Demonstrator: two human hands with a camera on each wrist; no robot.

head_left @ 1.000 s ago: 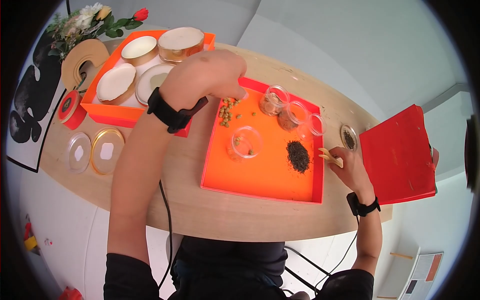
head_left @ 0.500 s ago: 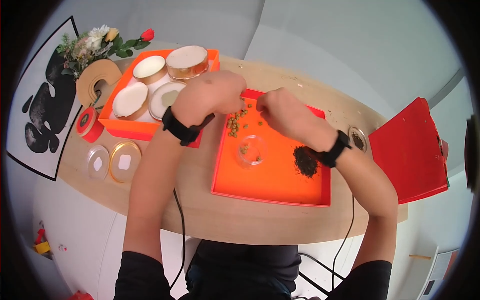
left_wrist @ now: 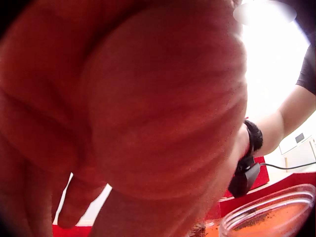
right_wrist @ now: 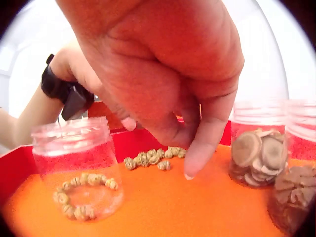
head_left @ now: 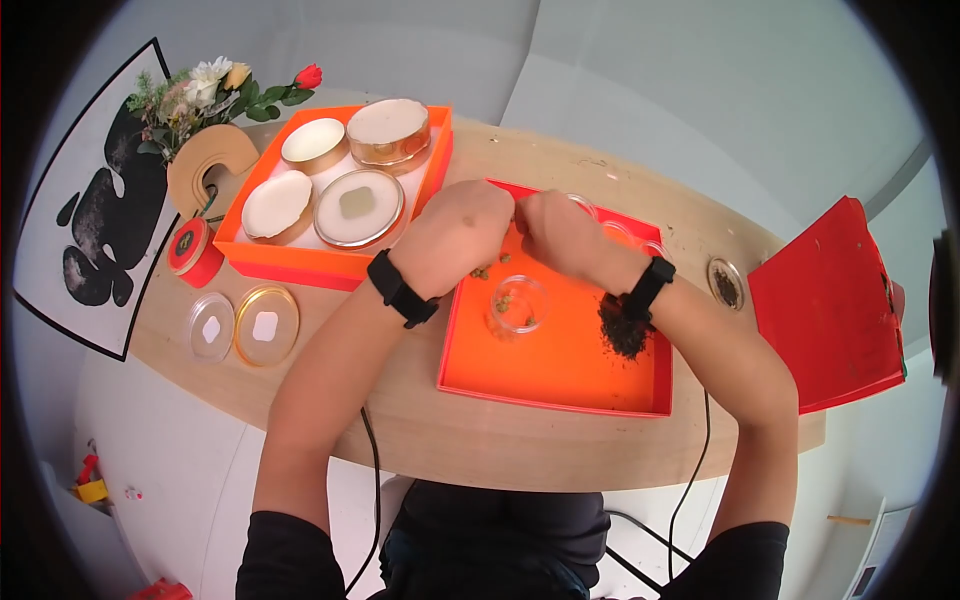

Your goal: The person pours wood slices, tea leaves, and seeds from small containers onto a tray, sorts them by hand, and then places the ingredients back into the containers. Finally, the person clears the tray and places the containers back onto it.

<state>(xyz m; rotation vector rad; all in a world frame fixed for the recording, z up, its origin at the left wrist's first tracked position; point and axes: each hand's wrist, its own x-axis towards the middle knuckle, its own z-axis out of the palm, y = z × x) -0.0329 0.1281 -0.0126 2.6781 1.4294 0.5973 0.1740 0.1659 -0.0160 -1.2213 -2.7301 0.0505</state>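
Observation:
My left hand [head_left: 470,225] is over the far left corner of the orange tray [head_left: 560,370], above curled greenish-brown pellets [right_wrist: 153,158]; its fingertips are mostly hidden. My right hand [head_left: 570,232] is beside it, over the tray's far side. In the right wrist view, one finger [right_wrist: 200,153] points straight down to the tray floor beside the pellets, while others bend behind it. Nothing shows in its grip. A clear open jar [right_wrist: 74,160] with several pellets at its bottom stands on the tray. I cannot tell whether the left fingers hold a pellet.
A jar of pale dried slices [right_wrist: 259,153] and a jar of brown pieces [right_wrist: 296,192] stand right of my right hand. Dark loose leaves [head_left: 622,338] lie under the right wrist. An orange box [head_left: 330,265] of round tins, two lids [head_left: 265,345] and a red folder [head_left: 830,310] surround the tray.
My right hand has left the tray's right side, where it pinched wooden tongs, and come to the far side next to my left. The left hand now covers more of the pellets.

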